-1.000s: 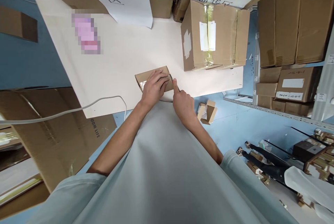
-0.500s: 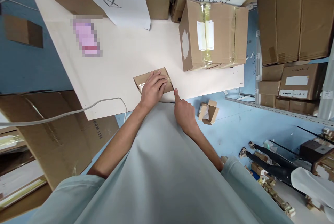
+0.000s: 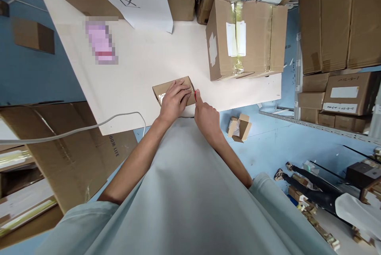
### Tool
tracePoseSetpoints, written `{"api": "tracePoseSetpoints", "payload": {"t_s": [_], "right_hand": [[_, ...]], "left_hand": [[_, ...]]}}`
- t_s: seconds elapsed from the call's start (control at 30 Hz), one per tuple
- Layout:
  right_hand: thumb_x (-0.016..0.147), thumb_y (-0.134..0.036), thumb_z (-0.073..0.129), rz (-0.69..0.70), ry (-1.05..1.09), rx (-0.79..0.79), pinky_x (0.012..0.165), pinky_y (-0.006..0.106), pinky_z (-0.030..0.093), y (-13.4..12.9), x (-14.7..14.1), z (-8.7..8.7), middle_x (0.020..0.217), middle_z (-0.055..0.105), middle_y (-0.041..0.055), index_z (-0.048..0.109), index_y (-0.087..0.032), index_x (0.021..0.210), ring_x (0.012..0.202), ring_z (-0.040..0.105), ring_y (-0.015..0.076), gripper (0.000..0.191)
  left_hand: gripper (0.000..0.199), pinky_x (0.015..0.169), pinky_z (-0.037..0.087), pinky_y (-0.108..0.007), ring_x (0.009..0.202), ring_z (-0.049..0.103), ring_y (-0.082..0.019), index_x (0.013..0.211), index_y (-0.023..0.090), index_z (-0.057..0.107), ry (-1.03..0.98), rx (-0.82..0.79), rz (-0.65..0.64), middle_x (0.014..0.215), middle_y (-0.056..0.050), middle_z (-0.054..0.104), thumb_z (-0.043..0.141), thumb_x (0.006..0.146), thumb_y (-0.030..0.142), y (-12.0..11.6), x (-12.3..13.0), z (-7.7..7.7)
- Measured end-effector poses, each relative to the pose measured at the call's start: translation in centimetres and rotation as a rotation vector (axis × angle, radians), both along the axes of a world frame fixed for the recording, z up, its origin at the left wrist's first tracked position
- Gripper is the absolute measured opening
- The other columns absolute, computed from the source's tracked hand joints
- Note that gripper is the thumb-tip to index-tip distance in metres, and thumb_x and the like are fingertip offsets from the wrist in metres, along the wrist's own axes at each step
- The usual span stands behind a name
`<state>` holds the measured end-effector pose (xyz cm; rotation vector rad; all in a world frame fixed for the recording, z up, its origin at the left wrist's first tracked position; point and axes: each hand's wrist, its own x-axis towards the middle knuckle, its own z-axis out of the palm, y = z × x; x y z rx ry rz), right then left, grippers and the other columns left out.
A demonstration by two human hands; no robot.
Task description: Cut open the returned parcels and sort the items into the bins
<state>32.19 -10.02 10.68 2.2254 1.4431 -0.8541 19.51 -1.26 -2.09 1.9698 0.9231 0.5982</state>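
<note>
A small brown cardboard box (image 3: 164,88) lies at the front edge of the white table (image 3: 133,60), a strip of clear tape and a label partly showing on it. My left hand (image 3: 175,101) rests over its top and holds it down, fingers bent and close together. At the box's right end is my right hand (image 3: 207,119), closed round a slim red box cutter (image 3: 195,94) with the index finger stretched along it. Most of the cutter is hidden in the hand, and its tip is at the box's right edge.
A taped carton (image 3: 250,41) stands at the table's right, with bigger boxes behind. A blurred pink item (image 3: 102,43) and a white cable (image 3: 113,117) are on the left. On the floor lies an open small box (image 3: 239,128). Another person (image 3: 315,187) stands lower right.
My right hand has moved up and slightly left along the box's right edge with the cutter, whose red part now shows. My left hand and the box have stayed in place.
</note>
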Motion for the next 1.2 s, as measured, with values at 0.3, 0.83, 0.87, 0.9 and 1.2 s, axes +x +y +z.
{"api": "tracePoseSetpoints", "payload": {"t_s": [0.3,0.83,0.87,0.9,1.2], "right_hand": [[0.115,-0.006,0.035,0.019,-0.039,-0.048,0.082,0.027,0.065,-1.4,-1.5,-0.2,0.115,0.08,0.0135,-0.001,-0.024,0.19,0.095,0.083,0.0205,0.085],[0.123,-0.038,0.036,-0.216,0.26,0.29,0.091,0.04,0.065,-3.3,3.2,-1.5,0.119,0.087,0.0128,0.027,-0.02,0.185,0.096,0.083,0.0294,0.065],[0.123,-0.04,0.037,-0.27,0.332,0.336,0.093,0.041,0.066,-2.5,3.9,-3.5,0.121,0.087,0.0118,0.039,-0.02,0.178,0.097,0.084,0.0283,0.059],[0.123,-0.041,0.038,-0.329,0.415,0.35,0.093,0.041,0.067,-1.5,4.5,-5.7,0.124,0.087,0.0112,0.052,-0.02,0.167,0.095,0.084,0.0266,0.05],[0.113,-0.041,0.059,-0.621,0.719,0.297,0.063,0.03,0.072,2.8,2.6,-17.2,0.121,0.084,0.0124,0.065,-0.021,0.117,0.101,0.084,0.0232,0.021]], "left_hand": [[0.03,0.141,0.039,-0.067,0.157,0.062,-0.033,0.118,0.031,0.082,0.049,0.008,0.017,0.135,-0.008,0.081,0.057,0.117,0.046,-0.2,0.0,0.0],[0.03,0.134,0.05,-0.061,0.15,0.07,-0.031,0.134,0.027,0.08,-0.001,0.268,0.127,0.135,-0.011,0.084,0.056,0.119,0.038,-1.2,-5.6,-1.6],[0.03,0.132,0.053,-0.06,0.149,0.071,-0.031,0.134,0.027,0.08,0.006,0.279,0.155,0.135,-0.011,0.084,0.056,0.119,0.038,-1.5,-6.8,-1.6],[0.03,0.13,0.055,-0.059,0.148,0.072,-0.032,0.134,0.027,0.08,0.02,0.282,0.187,0.134,-0.011,0.085,0.056,0.119,0.039,-1.8,-7.9,-1.7],[0.048,0.119,0.062,-0.055,0.132,0.078,-0.035,0.143,0.023,0.077,0.083,0.187,0.617,0.136,-0.017,0.082,0.068,0.111,0.057,-5.6,-14.6,-0.7]]}}
